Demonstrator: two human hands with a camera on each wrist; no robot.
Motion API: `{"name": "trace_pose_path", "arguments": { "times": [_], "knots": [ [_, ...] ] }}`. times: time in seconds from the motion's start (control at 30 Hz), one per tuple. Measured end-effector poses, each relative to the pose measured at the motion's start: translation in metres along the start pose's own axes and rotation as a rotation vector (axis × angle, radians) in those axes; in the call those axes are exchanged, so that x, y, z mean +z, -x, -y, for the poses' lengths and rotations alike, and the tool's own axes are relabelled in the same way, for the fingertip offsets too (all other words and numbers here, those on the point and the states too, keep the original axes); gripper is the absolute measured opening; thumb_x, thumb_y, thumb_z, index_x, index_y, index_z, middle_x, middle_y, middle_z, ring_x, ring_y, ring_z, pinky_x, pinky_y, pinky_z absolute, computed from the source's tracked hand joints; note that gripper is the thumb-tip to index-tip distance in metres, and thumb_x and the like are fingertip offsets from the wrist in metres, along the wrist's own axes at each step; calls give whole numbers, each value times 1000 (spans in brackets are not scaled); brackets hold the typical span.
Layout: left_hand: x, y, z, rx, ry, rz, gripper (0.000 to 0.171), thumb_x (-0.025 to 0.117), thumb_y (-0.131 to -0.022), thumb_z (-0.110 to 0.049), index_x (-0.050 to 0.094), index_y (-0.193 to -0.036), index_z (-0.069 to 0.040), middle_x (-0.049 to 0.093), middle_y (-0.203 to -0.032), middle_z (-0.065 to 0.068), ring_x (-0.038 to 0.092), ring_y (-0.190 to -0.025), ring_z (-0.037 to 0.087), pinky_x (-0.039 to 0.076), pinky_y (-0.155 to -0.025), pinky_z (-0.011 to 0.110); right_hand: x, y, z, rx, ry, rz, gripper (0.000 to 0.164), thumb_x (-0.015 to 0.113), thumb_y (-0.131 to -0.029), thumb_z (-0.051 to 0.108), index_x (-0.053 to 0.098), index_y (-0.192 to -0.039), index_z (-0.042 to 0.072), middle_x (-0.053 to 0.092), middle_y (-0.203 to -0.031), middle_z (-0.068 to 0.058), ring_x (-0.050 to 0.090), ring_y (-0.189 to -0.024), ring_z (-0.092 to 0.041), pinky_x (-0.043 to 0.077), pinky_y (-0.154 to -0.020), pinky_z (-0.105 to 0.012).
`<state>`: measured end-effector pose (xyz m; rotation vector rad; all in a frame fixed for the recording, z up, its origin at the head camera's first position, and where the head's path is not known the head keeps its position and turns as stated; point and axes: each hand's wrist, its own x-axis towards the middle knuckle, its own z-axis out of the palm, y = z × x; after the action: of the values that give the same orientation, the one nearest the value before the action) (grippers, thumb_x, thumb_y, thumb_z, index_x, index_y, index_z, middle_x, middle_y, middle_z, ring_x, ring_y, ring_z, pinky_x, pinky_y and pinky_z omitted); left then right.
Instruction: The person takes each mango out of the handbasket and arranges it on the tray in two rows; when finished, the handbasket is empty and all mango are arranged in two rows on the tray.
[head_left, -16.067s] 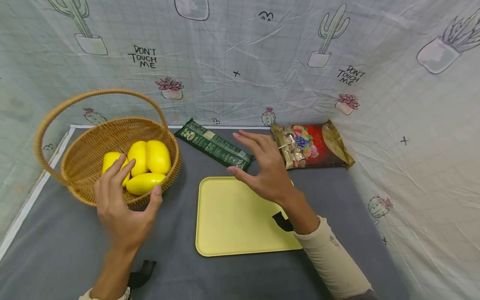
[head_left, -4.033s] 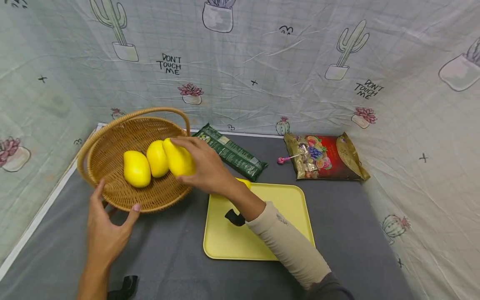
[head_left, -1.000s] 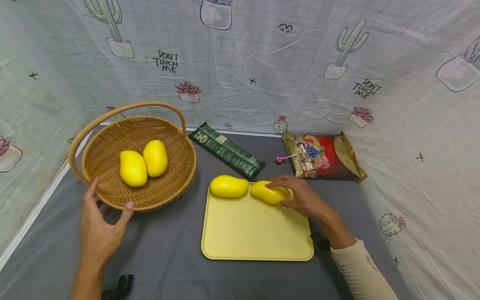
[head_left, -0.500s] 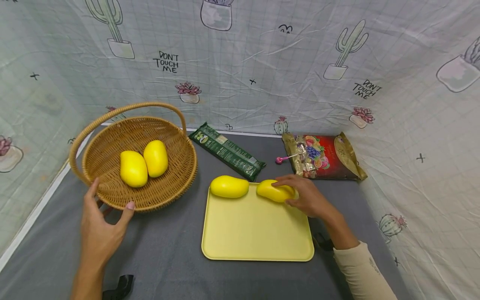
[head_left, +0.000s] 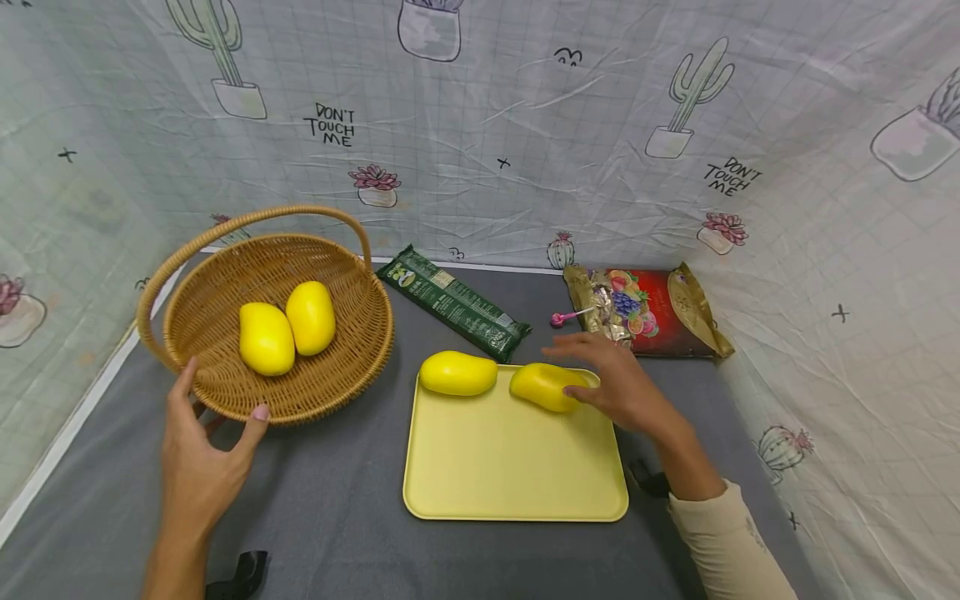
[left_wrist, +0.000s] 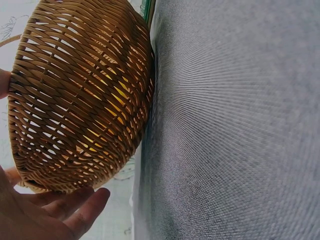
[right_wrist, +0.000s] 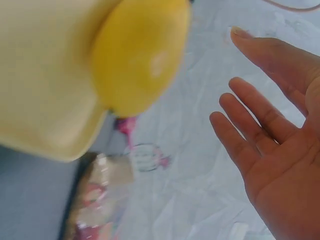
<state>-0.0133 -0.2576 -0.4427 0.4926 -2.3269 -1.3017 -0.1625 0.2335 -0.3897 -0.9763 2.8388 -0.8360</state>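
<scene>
In the head view my left hand (head_left: 201, 467) holds the near left rim of a wicker basket (head_left: 352, 350), thumb at the rim and fingers beneath it. The left wrist view has those fingers against the woven wall (left_wrist: 75, 100). Two yellow mangoes (head_left: 267, 339) lie inside the basket. Along the far edge of a pale yellow tray (head_left: 513, 467) are two more, a left mango (head_left: 457, 373) and a right mango (head_left: 542, 387). My right hand (head_left: 622, 387) is beside the right mango, fingers spread; the right wrist view shows a gap between the hand (right_wrist: 280, 150) and the mango (right_wrist: 142, 55).
Behind the tray lies a long green packet (head_left: 455, 302). A pink lollipop-like stick (head_left: 560, 319) lies beside a red and gold candy bag (head_left: 652, 312) at the back right. Printed cloth (head_left: 465, 108) hangs behind and at both sides of the grey tabletop (head_left: 330, 517).
The right hand carried a mango from the basket to the tray, shifted it along the far edge and has now let go, fingers lifting off. The left hand has stayed at the basket.
</scene>
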Motion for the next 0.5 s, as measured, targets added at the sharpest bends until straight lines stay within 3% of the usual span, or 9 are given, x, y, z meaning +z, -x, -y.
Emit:
{"name": "trace_pose_path", "arguments": {
  "times": [0.13, 0.5],
  "knots": [
    [0, 0, 1, -4, -4, 1, 99, 78, -95, -22, 15, -170, -37, 21, -176, -3, 38, -154, 44, 39, -123, 50, -5, -7, 16, -48, -19, -45, 61, 90, -83, 6, 71, -140, 19, 63, -150, -7, 56, -141, -33, 49, -113, -60],
    [0, 1, 0, -9, -4, 6, 100, 78, -95, -22, 14, -170, -37, 20, -177, -3, 37, -155, 43, 38, -123, 58, -4, -39, 64, -172, -136, -194, 55, 88, -88, 11, 71, -139, 19, 66, -147, -1, 58, -137, -24, 51, -111, -52]
  ]
}}
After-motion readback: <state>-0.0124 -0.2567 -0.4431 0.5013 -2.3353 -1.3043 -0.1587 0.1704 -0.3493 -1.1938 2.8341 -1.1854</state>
